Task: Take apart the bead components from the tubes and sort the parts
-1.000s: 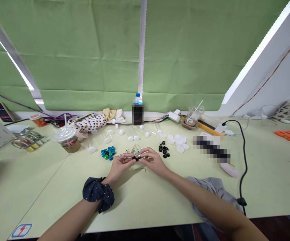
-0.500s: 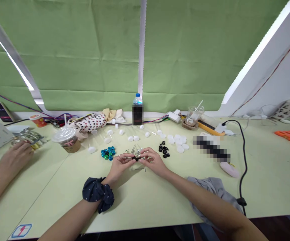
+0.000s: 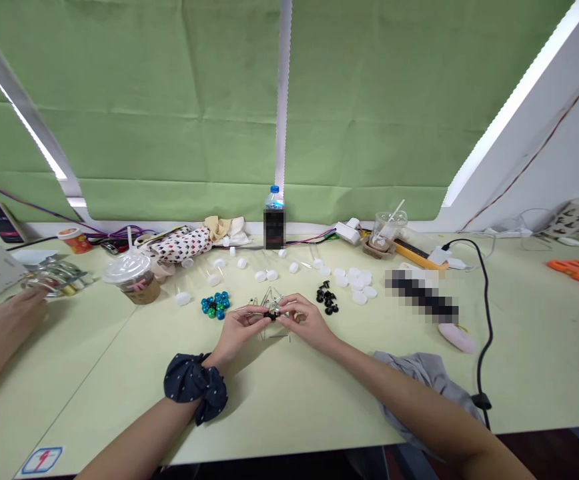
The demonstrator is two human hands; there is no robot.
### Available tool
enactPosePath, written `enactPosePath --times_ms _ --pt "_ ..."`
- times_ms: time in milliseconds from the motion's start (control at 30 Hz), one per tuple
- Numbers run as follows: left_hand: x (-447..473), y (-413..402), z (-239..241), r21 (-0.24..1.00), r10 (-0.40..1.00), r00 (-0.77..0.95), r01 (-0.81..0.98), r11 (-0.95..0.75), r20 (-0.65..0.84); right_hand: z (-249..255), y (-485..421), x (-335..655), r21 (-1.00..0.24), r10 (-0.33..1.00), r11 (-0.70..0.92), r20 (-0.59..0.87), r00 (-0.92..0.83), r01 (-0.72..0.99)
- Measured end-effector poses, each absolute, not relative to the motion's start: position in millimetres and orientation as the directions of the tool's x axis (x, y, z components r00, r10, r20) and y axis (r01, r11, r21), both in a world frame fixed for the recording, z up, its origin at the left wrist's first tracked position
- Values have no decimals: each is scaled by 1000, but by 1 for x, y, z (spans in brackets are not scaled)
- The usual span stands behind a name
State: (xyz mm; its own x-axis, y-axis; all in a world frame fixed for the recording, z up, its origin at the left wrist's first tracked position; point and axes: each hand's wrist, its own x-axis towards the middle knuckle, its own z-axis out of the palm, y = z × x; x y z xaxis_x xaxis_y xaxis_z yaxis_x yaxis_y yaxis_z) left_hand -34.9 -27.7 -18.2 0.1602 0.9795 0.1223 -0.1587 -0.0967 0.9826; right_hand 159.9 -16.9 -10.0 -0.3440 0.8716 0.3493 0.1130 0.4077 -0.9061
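Observation:
My left hand (image 3: 238, 331) and my right hand (image 3: 305, 322) meet over the pale green table (image 3: 289, 393), fingers pinched together on a small black piece (image 3: 271, 314) with thin metal rods sticking out of it. A dark dotted scrunchie (image 3: 196, 387) sits on my left wrist. A cluster of blue and green beads (image 3: 216, 305) lies just left of my hands. A pile of small black parts (image 3: 327, 298) lies just right of them. Loose metal rods (image 3: 269, 297) rest behind my fingers.
White caps (image 3: 354, 280) lie scattered behind. A lidded drink cup (image 3: 133, 276), a water bottle (image 3: 274, 219), patterned cloth (image 3: 182, 244), a black cable (image 3: 484, 313) and grey cloth (image 3: 419, 373) are around. Another person's hand (image 3: 7, 320) rests at the left by a shiny packet (image 3: 57, 278).
The other person's hand came in at the left toward the shiny packet, then drew back a little. My own hands have stayed in place on the small piece.

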Motion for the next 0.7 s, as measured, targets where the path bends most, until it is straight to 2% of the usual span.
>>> enactPosePath --times_ms 700 --pt "-35 -28 -18 984 981 152 -152 -93 116 -6 -21 161 -911 865 402 343 -366 97"
